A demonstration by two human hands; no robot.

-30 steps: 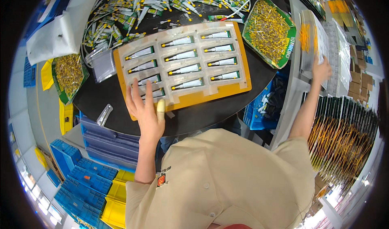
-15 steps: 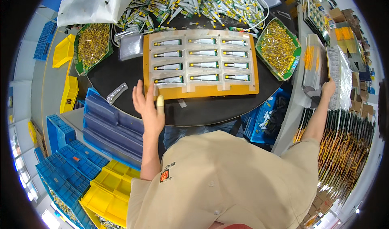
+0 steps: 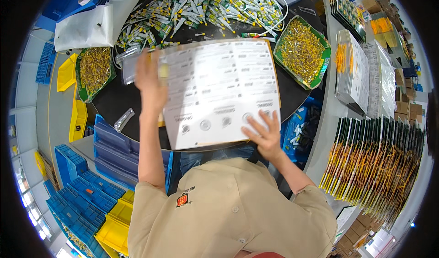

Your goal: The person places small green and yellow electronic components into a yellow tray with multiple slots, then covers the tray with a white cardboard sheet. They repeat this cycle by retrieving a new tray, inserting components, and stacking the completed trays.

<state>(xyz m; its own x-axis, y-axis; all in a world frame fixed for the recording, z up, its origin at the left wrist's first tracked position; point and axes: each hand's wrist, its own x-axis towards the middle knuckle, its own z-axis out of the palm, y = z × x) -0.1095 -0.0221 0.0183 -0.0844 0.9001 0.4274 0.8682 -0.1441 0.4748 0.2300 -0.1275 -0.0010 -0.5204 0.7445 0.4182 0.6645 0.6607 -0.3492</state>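
– Black table (image 3: 109,105), cluttered workroom around it. What was on top?

– White printed sheet (image 3: 219,89), front and centre, lying over an orange board (image 3: 162,119). Only slivers of board showed at the sides, so whatever sat under the paper was hidden.

– Hands?

– Right hand (image 3: 265,134) was open, fingers spread over the sheet's lower right corner. Looked like pressing or steadying, not pinching. Left hand (image 3: 151,82) was at the upper left edge, motion-blurred. Couldn't tell if it gripped the paper or just touched it.

– Why opposite corners?

– My read: a big floppy sheet swings if held at one point. Diagonal contact would let it be squared to the board.

– Rest of the layout?

– Tube heap (image 3: 201,6) at the far side, yellow pieces in green containers on the left (image 3: 95,68) and right (image 3: 300,50). Probably kept around the rim so the near middle had room for the board. Sheet stack (image 3: 352,70) was on the right, likely there for arm's reach. Blue bin (image 3: 286,134) sat just beside the table's right edge, low down.
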